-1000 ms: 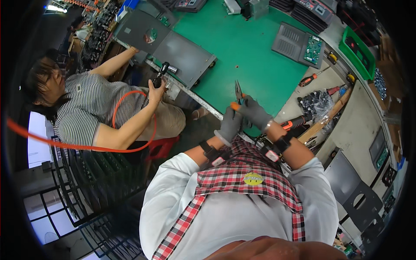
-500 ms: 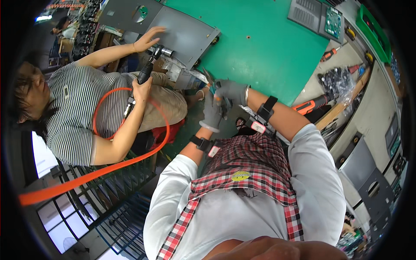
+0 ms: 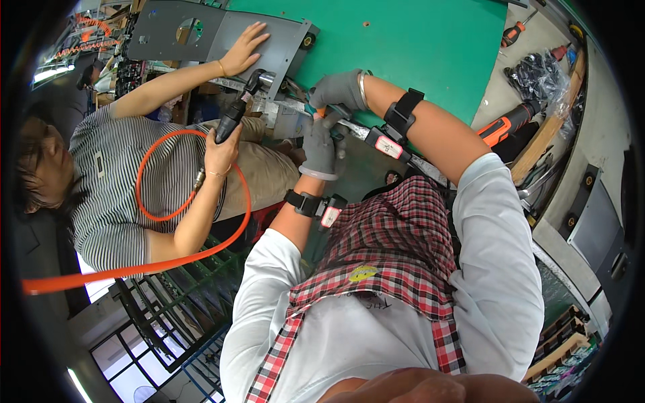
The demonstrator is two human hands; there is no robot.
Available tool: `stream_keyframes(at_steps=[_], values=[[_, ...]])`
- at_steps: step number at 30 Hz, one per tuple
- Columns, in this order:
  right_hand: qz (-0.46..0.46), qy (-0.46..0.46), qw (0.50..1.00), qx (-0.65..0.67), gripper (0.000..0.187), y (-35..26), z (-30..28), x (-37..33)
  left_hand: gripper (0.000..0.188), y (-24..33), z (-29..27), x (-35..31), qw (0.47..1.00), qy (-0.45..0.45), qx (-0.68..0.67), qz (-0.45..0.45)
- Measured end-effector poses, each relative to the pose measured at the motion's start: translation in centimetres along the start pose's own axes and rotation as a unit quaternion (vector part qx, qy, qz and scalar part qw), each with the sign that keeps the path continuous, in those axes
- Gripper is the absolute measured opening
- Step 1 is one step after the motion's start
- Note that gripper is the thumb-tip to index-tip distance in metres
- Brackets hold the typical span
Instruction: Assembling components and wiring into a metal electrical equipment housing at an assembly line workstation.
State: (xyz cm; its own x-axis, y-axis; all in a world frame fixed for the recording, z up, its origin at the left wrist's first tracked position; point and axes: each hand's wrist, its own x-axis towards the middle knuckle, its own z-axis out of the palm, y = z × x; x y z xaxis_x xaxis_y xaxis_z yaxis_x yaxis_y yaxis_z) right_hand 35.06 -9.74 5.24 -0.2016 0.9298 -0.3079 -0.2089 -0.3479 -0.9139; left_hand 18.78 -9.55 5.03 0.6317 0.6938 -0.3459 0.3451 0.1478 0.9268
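My right hand [image 3: 337,91], in a grey glove, is closed around a hand tool with teal and orange handles [image 3: 312,109], at the near left edge of the green table. Its working end is hidden. Just below, my left hand [image 3: 318,146], also gloved, is raised with bent fingers meeting the tool and the right hand. What its fingertips pinch, if anything, is too small to make out. Left of my hands, a co-worker grips a black air-powered driver [image 3: 232,119] against the edge of a grey sheet-metal panel [image 3: 259,43], with the other hand flat on the panel.
An orange air hose [image 3: 195,258] loops from the driver across the left side. The green table top [image 3: 410,47] spreads ahead. On the right lie an orange-black power tool [image 3: 504,125], a screwdriver [image 3: 514,32], bagged black parts [image 3: 531,77] and a wooden strip [image 3: 551,124].
My view has shifted, and the grey panel sits farther up and left in it. The pliers-like jaws seen before are now hidden. The co-worker's free hand has come down onto the panel.
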Motion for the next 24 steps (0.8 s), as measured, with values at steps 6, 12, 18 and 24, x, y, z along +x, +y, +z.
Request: stream_keyframes(at_steps=[6,12,18,24], values=[[-0.081,-0.026,0.972,-0.218,0.012,-1.2,-0.8,0.2,0.027,1.1,-0.4,0.3,0.999,-0.031,0.000,0.007],[0.023,0.015,0.996,0.079,0.020,-0.2,0.2,0.1,0.050,2.9,-0.2,0.1,0.939,-0.127,-0.307,-0.088],[0.040,0.015,0.996,0.080,0.029,1.5,0.5,2.5,0.048,6.3,1.8,-1.9,0.964,-0.065,-0.173,-0.189],[0.027,0.030,0.994,-0.098,0.030,1.0,0.2,2.6,0.029,4.1,2.0,-0.5,0.970,-0.005,-0.088,-0.225]])
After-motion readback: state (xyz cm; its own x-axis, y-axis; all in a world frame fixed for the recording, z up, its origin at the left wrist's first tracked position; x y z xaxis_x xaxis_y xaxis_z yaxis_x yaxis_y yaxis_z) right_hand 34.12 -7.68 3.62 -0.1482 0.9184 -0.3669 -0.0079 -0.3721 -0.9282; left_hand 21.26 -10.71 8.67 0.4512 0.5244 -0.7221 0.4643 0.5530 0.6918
